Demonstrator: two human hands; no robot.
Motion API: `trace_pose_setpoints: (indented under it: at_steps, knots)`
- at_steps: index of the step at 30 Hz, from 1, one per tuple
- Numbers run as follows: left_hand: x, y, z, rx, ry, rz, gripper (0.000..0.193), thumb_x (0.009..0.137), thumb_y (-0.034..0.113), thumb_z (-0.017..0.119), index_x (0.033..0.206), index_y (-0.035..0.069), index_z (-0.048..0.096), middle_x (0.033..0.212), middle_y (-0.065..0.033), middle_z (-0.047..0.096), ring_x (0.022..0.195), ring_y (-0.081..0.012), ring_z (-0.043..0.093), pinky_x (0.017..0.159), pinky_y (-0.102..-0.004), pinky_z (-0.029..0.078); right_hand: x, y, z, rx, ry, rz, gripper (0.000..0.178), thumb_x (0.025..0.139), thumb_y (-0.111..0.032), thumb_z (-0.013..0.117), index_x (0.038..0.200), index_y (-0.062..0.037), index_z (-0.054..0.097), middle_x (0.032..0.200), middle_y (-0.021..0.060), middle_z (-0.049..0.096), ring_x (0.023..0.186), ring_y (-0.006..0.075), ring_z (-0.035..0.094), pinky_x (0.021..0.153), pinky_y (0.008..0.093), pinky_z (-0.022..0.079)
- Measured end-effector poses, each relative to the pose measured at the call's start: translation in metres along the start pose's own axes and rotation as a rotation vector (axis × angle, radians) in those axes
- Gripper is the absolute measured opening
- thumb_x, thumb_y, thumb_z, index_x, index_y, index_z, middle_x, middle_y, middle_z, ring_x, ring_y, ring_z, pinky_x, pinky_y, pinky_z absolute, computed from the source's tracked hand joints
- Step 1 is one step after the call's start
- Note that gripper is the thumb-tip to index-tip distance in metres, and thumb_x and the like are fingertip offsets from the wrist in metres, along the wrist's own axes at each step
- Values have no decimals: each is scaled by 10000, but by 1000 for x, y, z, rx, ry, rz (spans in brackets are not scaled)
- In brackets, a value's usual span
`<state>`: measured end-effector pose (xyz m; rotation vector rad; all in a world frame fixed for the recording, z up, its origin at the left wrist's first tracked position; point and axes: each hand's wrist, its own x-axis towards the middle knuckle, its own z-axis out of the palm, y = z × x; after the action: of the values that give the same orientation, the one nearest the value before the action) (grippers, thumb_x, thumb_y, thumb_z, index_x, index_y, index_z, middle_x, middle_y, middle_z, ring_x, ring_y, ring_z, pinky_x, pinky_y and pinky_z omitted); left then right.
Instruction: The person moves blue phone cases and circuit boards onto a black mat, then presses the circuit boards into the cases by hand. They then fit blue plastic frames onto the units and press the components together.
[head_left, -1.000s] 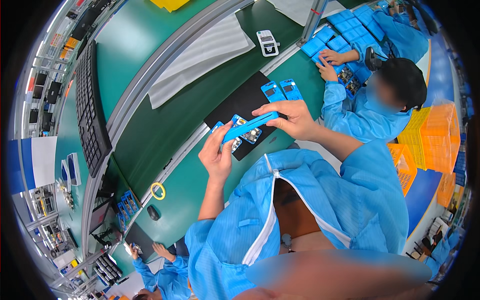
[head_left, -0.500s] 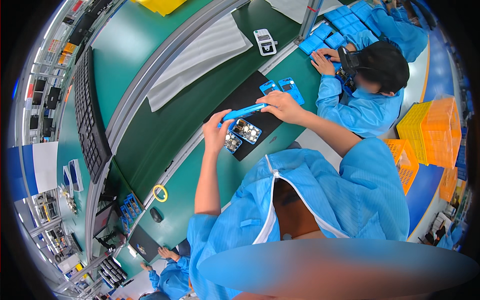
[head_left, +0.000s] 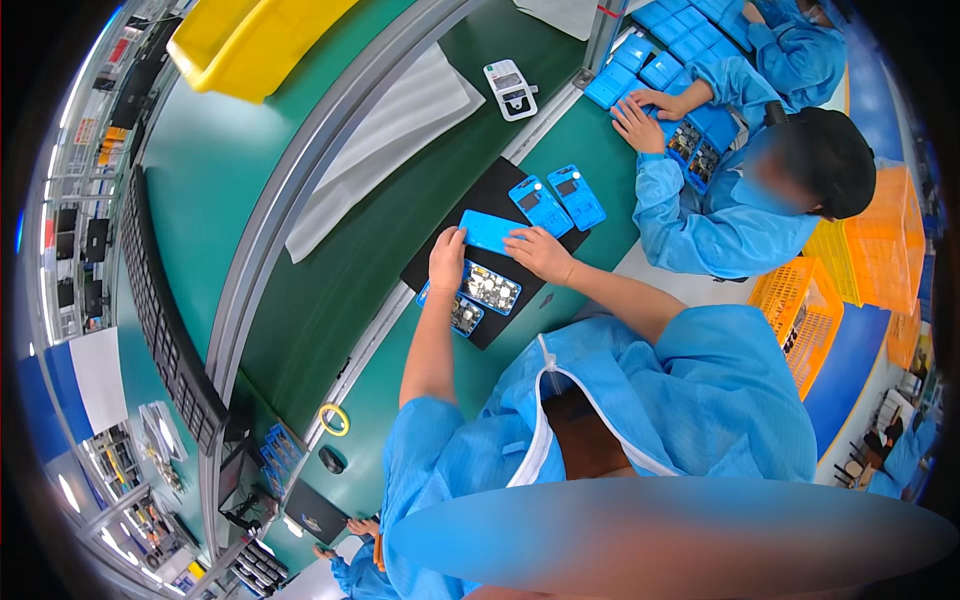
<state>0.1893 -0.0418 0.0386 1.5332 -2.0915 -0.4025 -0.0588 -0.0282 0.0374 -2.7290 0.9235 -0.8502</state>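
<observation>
Left hand (head_left: 447, 262) and right hand (head_left: 540, 254) clasp a blue case (head_left: 487, 230) between them (over a black mat (head_left: 487, 194))

Premises: electronics assembly workshop. Evidence: blue-framed circuit boards (head_left: 491, 288) on a long green desk (head_left: 372, 402), a co-worker (head_left: 700, 245) in a blue smock (head_left: 745, 238) alongside, a perforated orange crate (head_left: 820, 338), stocked shelving (head_left: 82, 192) at left.

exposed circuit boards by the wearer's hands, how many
2: one board just below the held blue case, a second board to the first's lower left, beside the left forearm. More may be hidden under the arm.
</observation>
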Motion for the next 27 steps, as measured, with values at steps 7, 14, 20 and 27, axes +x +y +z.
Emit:
trace_pose_setpoints:
  at_steps: [7,14,20,27]
  knots:
    - [10,-8,2,135,-123,66,354,873,30,497,1219,37,573,1211,-166,600,1099,-334,590,916,-408,511,-4,-3,1,90,-102,114,332,788,-162,670,1102,-66,621,1215,60,586,1168,264,515,913,419,443]
    - [6,-4,-6,196,-166,101,467,849,18,504,1313,49,541,1273,-154,595,1133,-308,568,935,-398,501,-2,28,-28,-206,-28,596,721,697,-313,802,1279,-12,500,1215,133,557,1168,342,472,970,462,379]
    - [-4,22,-21,41,44,-86,392,875,51,616,1264,97,598,1270,-159,595,1129,-332,578,947,-407,492,3,30,-26,-255,-188,719,888,634,-329,824,1335,39,422,1161,146,580,1139,334,490,956,467,375]
    - [-28,83,-24,-458,159,-409,322,872,41,652,1194,39,645,1154,-163,651,1012,-248,657,860,-350,534,2,22,-50,-128,-115,753,838,662,-231,779,1351,46,390,1107,220,575,1057,361,548,927,462,417]
